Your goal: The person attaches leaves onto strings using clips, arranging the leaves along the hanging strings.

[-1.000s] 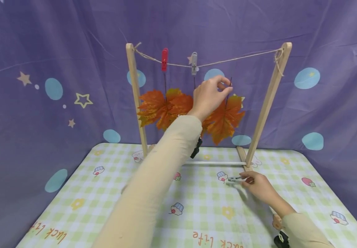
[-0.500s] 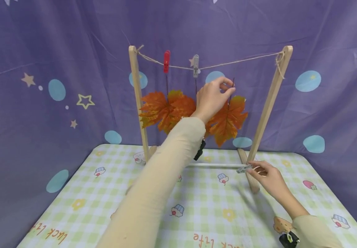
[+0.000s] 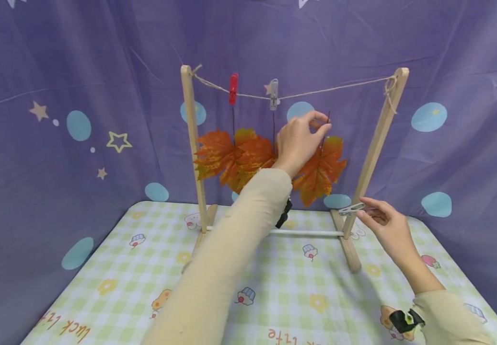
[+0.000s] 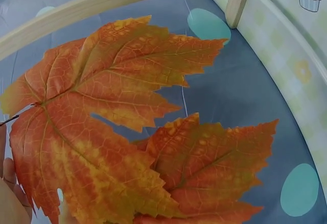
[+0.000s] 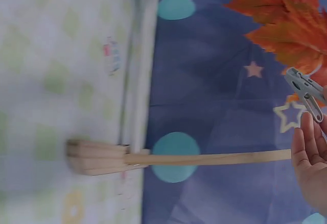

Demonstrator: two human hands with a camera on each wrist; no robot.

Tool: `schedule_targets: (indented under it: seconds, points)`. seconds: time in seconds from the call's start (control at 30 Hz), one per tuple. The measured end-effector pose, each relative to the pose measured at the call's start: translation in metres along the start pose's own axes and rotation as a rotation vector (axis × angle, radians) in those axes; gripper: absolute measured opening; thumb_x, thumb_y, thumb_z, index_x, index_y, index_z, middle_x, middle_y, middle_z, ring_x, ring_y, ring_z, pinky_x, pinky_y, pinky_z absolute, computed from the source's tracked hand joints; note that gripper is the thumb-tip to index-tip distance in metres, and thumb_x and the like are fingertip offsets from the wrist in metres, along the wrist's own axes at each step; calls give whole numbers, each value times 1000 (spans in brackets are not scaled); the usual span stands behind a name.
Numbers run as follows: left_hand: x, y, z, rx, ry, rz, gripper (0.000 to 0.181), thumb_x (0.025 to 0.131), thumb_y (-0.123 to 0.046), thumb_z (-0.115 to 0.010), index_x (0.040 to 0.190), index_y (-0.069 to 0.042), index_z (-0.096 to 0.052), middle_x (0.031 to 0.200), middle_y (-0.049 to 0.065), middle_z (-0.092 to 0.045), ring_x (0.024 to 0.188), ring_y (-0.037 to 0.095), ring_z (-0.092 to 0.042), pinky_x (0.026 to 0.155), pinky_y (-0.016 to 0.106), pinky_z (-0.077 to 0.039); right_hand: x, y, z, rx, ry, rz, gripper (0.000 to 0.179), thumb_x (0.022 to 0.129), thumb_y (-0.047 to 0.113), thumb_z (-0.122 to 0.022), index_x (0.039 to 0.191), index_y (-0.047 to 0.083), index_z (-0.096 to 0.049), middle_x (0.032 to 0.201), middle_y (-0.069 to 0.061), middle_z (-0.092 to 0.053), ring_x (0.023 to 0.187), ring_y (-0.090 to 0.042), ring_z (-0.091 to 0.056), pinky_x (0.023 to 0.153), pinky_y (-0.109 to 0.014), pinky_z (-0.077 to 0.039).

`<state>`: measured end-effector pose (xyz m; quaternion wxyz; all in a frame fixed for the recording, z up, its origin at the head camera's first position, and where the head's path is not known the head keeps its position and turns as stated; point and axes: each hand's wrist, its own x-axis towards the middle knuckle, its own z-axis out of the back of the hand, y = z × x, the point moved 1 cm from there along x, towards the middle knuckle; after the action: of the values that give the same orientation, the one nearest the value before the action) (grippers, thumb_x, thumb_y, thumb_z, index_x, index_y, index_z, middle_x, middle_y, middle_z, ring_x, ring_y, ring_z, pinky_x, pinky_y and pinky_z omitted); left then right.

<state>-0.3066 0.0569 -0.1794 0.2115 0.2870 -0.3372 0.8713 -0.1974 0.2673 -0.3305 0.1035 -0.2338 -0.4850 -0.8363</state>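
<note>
My left hand (image 3: 297, 141) pinches the dark stem of an orange artificial maple leaf (image 3: 322, 172) below the right half of a string (image 3: 339, 88). That leaf (image 4: 97, 127) fills much of the left wrist view. My right hand (image 3: 387, 230) holds a grey clothespin (image 3: 352, 209) by one end, in front of the right post; the same clothespin (image 5: 305, 92) shows in the right wrist view. On the string, a red clothespin (image 3: 233, 88) and another grey clothespin (image 3: 273, 95) sit above the stems of orange leaves (image 3: 222, 155). My left forearm hides part of these leaves.
A wooden frame with a left post (image 3: 194, 143) and a right post (image 3: 375, 148) carries the string. A white rod (image 3: 308, 233) joins its feet. The checked tablecloth (image 3: 283, 273) lies beneath, with a purple curtain (image 3: 101, 48) behind.
My right hand has lifted the grey clothespin from low over the tablecloth up to the right post. My left hand still pinches the leaf's stem, and the head view has shifted slightly.
</note>
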Motion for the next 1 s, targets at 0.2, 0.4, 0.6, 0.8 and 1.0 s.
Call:
schedule_targets:
  seconds: [0.2, 0.4, 0.6, 0.8, 1.0]
  points:
    - [2, -2, 0, 1, -40, -16, 22, 97, -45, -62, 112, -33, -71, 97, -20, -71, 73, 2, -55, 59, 20, -40, 15, 21, 10, 85, -61, 35, 41, 92, 6, -71, 131, 1, -62, 102, 14, -63, 90, 2, -61, 78, -8, -47]
    - [4, -5, -1, -11, -47, -2, 18, 98, -40, -63, 111, -32, -72, 95, -20, -71, 74, 2, -56, 60, 19, -40, 30, 44, 22, 70, -78, 51, 39, 93, 11, -72, 130, 3, -64, 95, 16, -65, 87, 2, -62, 76, -8, -47]
    - [2, -6, -3, -15, -51, 11, 17, 97, -40, -64, 109, -32, -73, 93, -21, -70, 74, 0, -56, 61, 18, -40, 45, 57, 28, 74, -81, 51, 37, 92, 13, -72, 128, 10, -67, 92, 20, -68, 82, 2, -64, 73, -9, -48]
    - [2, -7, -7, 1, -64, 15, 17, 96, -41, -65, 109, -33, -73, 93, -22, -70, 77, 2, -55, 64, 18, -40, 58, 70, 32, 50, -117, 47, 40, 92, 15, -73, 130, 6, -65, 92, 22, -67, 82, 3, -64, 73, -9, -48]
    - [1, -8, -9, -12, -70, 39, 18, 96, -41, -65, 110, -33, -72, 93, -21, -70, 75, 2, -54, 62, 18, -40, 73, 84, 35, 34, -143, 45, 44, 89, 17, -76, 131, 8, -65, 91, 22, -66, 81, 4, -63, 72, -9, -47]
